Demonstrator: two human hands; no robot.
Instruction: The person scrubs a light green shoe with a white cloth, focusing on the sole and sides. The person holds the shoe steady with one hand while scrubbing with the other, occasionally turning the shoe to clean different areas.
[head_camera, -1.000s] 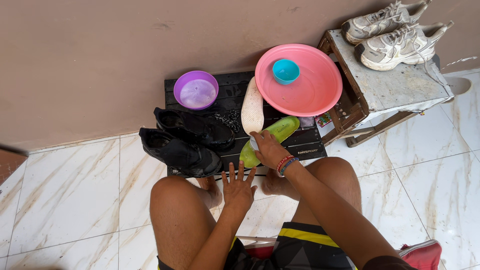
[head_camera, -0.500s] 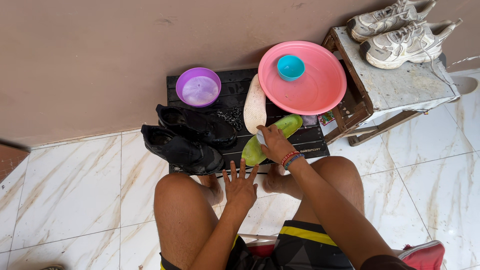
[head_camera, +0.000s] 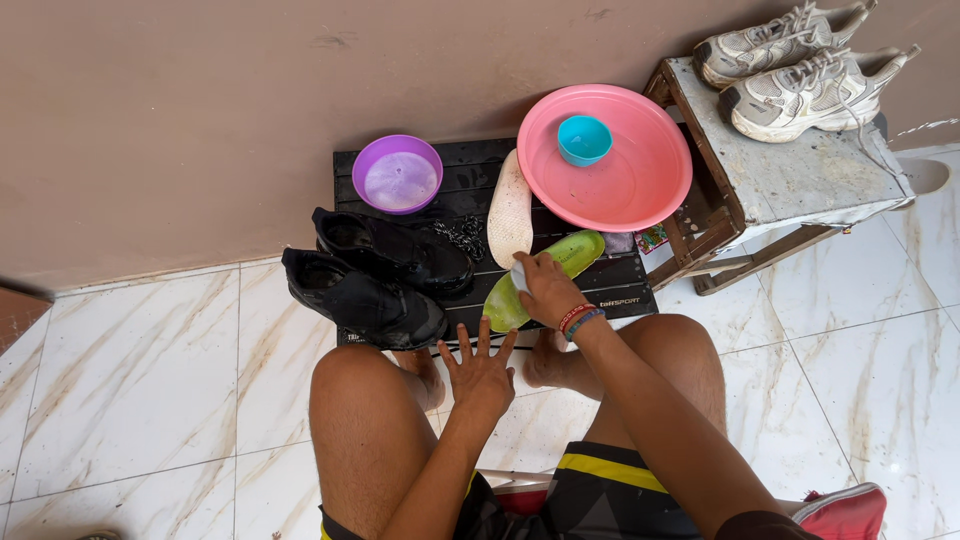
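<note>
My right hand (head_camera: 548, 290) is closed around a small pale object (head_camera: 520, 277) and presses it on the lower end of a green insole (head_camera: 572, 253). The insole lies on a black slatted platform (head_camera: 620, 290). My left hand (head_camera: 480, 372) hovers with fingers spread just in front of the platform, above my knees, and holds nothing. A white insole (head_camera: 510, 208) lies beside the green one. Two black shoes (head_camera: 375, 290) rest on the platform's left end.
A purple bowl (head_camera: 400, 178) of cloudy water stands at the back left. A pink basin (head_camera: 645, 185) holds a teal cup (head_camera: 585, 138). At the right, a worn wooden stool (head_camera: 790, 185) carries two white sneakers (head_camera: 800, 65). The floor is marble tile and a brown wall stands behind.
My right hand stays on the green insole with only a slight shift. My left hand keeps its spread pose. The view has drifted a little.
</note>
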